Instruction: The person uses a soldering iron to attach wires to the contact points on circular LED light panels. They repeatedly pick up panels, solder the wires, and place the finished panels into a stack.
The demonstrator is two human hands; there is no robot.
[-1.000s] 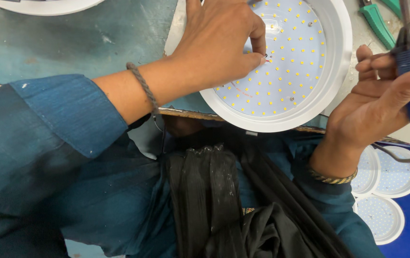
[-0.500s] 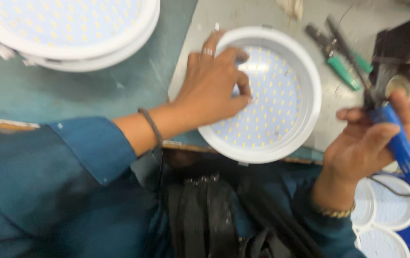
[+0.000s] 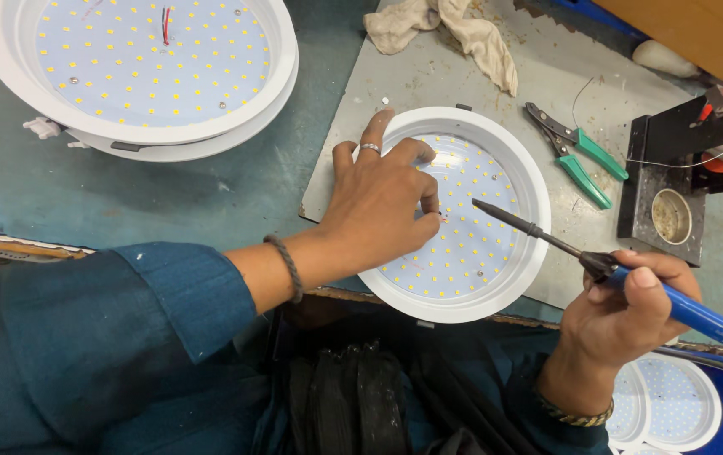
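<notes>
Grey work plate [image 3: 546, 84] on green bench; LED panel [image 3: 462, 221] in white round housing at near edge. Left hand [image 3: 382, 202] flat on panel, fingertips pinching at board centre. Right hand [image 3: 622, 307] closed around soldering iron [image 3: 546, 238], tip just above LEDs. Keep panel pressed still; bring tip down steadily. Pliers [image 3: 580, 156] alongside.

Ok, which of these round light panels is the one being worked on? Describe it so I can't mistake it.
Find the grey metal sheet on the green bench. The round white LED panel lies on its near edge, under the left hand, with the soldering iron in the right hand aimed over it. Unlike the bigger stacked panels far left, it lies single.
</notes>
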